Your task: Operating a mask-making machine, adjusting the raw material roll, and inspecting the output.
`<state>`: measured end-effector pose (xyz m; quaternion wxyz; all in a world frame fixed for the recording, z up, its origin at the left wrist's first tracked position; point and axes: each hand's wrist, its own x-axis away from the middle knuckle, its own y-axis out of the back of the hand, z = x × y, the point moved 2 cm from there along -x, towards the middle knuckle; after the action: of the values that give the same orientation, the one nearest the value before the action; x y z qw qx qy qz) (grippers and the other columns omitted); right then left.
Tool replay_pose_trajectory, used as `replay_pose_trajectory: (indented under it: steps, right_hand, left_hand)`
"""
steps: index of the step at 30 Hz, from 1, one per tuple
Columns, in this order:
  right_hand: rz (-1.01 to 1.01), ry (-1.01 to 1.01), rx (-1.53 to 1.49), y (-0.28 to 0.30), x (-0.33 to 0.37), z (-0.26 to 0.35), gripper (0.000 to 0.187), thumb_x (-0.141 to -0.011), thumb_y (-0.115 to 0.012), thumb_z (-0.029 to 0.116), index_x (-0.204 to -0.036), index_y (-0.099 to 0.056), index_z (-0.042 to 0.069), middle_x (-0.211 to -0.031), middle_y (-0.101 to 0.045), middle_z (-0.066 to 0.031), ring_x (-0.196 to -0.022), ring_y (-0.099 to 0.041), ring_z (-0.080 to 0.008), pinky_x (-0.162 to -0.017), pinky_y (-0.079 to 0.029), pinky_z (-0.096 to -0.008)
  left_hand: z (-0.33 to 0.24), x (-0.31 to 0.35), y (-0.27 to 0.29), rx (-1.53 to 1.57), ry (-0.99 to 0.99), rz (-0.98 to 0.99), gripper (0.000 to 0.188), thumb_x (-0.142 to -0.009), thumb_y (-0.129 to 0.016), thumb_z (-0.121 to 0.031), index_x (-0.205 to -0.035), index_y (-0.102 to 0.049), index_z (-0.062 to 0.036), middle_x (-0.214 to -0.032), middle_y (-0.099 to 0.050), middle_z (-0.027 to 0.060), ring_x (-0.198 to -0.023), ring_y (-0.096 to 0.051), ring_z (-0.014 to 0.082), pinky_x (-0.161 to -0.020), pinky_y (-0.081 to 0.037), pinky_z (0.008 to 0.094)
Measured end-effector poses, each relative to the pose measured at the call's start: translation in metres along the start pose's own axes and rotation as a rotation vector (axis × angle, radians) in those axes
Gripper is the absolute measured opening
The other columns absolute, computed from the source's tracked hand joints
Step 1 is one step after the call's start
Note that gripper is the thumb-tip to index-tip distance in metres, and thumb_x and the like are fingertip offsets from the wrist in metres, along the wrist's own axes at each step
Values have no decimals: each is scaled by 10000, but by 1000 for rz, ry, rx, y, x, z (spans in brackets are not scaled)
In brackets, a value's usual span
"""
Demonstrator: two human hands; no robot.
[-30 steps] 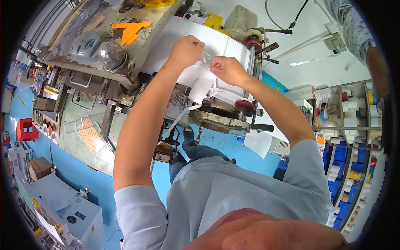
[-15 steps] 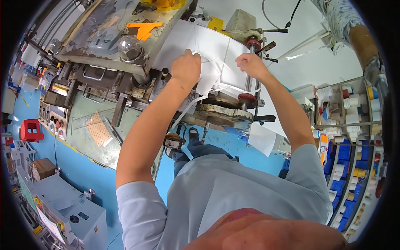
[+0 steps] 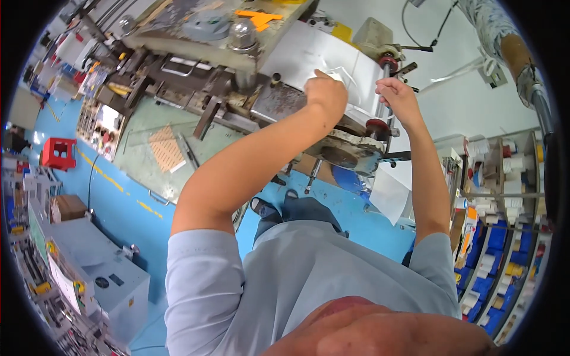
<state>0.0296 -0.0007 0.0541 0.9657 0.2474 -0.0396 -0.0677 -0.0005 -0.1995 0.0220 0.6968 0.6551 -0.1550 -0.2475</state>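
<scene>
Broad white glossy sheet lies across the machine; all places below relative to it. Thin loose white strips on top of it, curled, partly blurred. Left hand over its near edge, fingers curled in; cannot tell if they pinch a strip. Right hand just off its right side, thumb and fingers bent together near the tips; cannot tell if anything is pinched. Straight metal rod with red round collars along its right side, near right hand. Pale, worn metal disc below it. Grey rounded housing beyond its upper right corner. Dark speckled metal plate at its lower left. Worn grey metal platform to its left, carrying orange flat pieces. Farther left and lower, pale green surface with tan dotted sheet. Shelves with blue bins well to its right.
</scene>
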Motion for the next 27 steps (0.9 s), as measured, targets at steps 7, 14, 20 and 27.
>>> replay_pose_trajectory:
  steps: [7, 14, 20, 27]
  right_hand:
    - [70, 92, 5, -32, 17, 18, 232, -874, -633, 160, -1042, -630, 0, -885, -650, -39, -737, -593, -110, -684, -484, -244]
    - [-12, 164, -68, -43, 57, 21, 233, -893, -611, 159, -1066, -630, 4, -869, -650, -31, -739, -579, -90, -677, -461, -223]
    - [-39, 126, -237, -81, 140, 28, 212, -924, -586, 157, -1080, -616, 16, -892, -642, -33, -732, -556, -80, -672, -452, -219]
    - [542, 153, -415, -259, 230, 109, 254, -924, -560, 110, -1166, -580, 37, -999, -639, -65, -818, -601, -110, -758, -503, -254]
  left_hand:
    - [5, 38, 31, 118, 25, 156, 194, -835, -572, -155, -966, -674, -55, -957, -694, 162, -838, -696, 257, -646, -557, 331]
    - [3, 122, 52, 468, -73, -253, 174, -795, -612, -190, -864, -606, -31, -799, -655, 150, -704, -668, 327, -612, -539, 412]
    - [99, 220, 37, 809, 222, -261, 218, -828, -617, -263, -805, -635, -46, -773, -657, 160, -732, -647, 359, -650, -514, 452]
    - [282, 281, -49, 1101, 571, -298, 283, -854, -623, -280, -957, -670, -20, -859, -696, 158, -826, -677, 286, -751, -512, 358]
